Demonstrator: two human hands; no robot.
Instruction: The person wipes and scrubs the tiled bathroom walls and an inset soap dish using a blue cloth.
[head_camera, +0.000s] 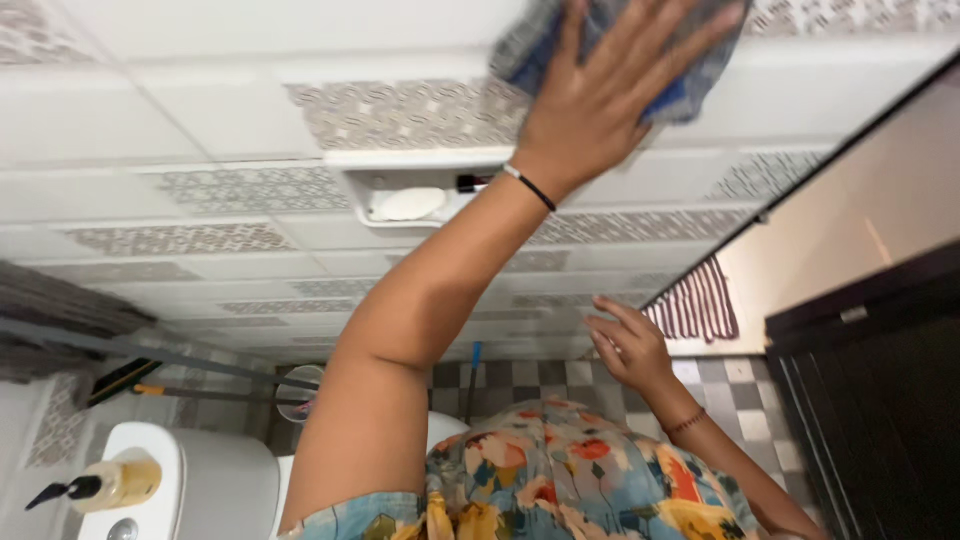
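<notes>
The cloth, blue-grey, sits high on the tiled wall, pressed flat under my left hand. Going left to right, I see a pump bottle standing on the toilet tank at lower left, then a white soap lying in the recessed wall dish, just below and left of the cloth. My left hand has its fingers spread wide over the cloth, palm against it. Lower right, my right hand hangs free near the wall, fingers loosely curled and apart, holding nothing. A striped towel hangs beyond it, beside the dark door.
</notes>
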